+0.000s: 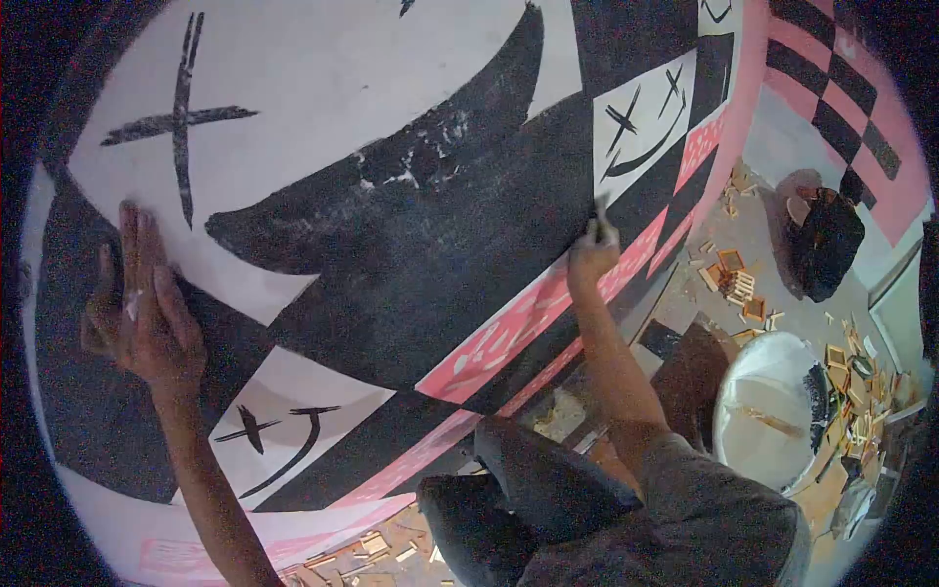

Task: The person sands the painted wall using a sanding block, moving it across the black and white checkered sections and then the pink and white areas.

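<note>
My left hand (147,313) lies against a painted wall (391,313) at the left, fingers stretched out, on a black patch beside a white one. A whitish smear shows on it. My right hand (594,259) is closed around a small paintbrush (600,209), largely hidden by the fingers. Its tip is at the lower left corner of a white square (641,117) with a black smiling face, where black paint borders it. A big black grin and a black cross (181,122) fill the white area between and above my hands.
A round white bucket or tub (768,377) with a brown stick-like thing (773,421) across it stands on the floor at the right. Small wooden pieces (740,286) lie scattered around. A dark bundle (827,245) is farther back, near a pink-and-black checkered wall (831,88).
</note>
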